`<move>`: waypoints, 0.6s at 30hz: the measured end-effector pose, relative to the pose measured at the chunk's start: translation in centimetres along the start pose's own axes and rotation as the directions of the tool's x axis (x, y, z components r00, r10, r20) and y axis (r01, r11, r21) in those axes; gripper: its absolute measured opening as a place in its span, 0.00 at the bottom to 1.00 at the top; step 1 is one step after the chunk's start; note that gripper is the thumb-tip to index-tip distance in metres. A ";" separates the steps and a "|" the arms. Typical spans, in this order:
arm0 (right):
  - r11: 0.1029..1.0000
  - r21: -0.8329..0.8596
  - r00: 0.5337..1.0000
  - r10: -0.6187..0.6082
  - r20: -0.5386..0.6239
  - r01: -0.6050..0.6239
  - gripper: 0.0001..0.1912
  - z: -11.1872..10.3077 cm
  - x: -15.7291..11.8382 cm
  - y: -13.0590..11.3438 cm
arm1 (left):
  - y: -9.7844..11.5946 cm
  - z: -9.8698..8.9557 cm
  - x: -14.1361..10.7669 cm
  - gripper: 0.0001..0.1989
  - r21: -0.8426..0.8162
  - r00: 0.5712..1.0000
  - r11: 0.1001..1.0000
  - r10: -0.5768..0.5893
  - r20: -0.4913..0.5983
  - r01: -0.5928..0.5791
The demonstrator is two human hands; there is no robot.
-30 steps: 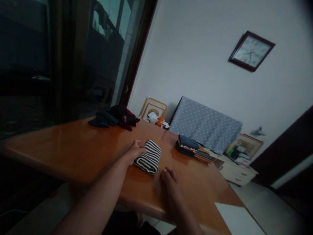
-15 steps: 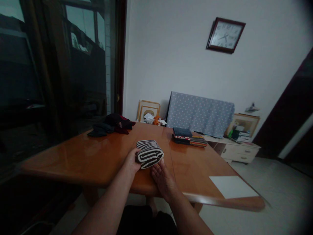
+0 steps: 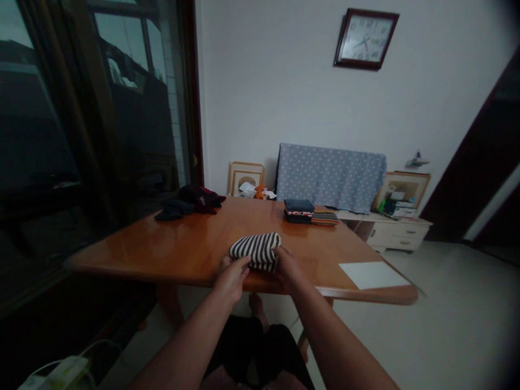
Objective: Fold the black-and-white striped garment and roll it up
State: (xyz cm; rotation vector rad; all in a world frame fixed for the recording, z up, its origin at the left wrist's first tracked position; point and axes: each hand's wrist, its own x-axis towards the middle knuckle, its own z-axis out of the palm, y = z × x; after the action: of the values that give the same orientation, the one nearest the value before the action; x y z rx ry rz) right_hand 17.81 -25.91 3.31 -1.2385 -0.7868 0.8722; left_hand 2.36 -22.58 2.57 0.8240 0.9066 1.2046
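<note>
A folded black-and-white striped cloth is between my hands at the near edge of the wooden table. My left hand grips its near left side, thumb on the front face. The right end of the bundle is held by my right hand, whose fingers are partly hidden behind the cloth. Further back stand folded clothes: a dark blue stack beside a striped grey and orange one. Dark crumpled clothes lie at the table's far left.
A white sheet lies near the table's right corner. Behind the table are a low white cabinet, a dotted blue cloth cover and framed pictures. A clock hangs on the wall.
The striped cloth has turned, so its stripes now face me instead of its rolled end. My right hand has gone from open beside it to gripping its right end. The view has shifted.
</note>
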 end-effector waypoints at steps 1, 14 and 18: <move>1.000 -0.022 1.000 0.001 0.026 -0.001 0.18 -0.9 0.5 -0.1 | -0.2 -0.3 -0.6 0.15 -0.004 0.999 1.000 -0.031 0.039 0.031; 0.985 -0.174 0.999 -0.008 -0.037 0.002 0.21 -6.1 0.1 -0.6 | 0.9 -3.7 0.9 0.21 0.418 0.969 0.875 0.201 0.147 -0.245; 0.953 -0.247 0.979 -0.143 0.144 0.175 0.21 -5.8 0.0 -1.0 | 0.5 -2.7 2.8 0.19 0.421 0.913 0.835 0.210 0.350 -0.353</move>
State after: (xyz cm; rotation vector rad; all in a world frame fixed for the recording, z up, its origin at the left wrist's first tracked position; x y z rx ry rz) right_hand 23.04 -28.64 3.33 -1.3353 -1.1132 0.7356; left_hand 0.02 -19.59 1.49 1.5449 0.8648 1.0806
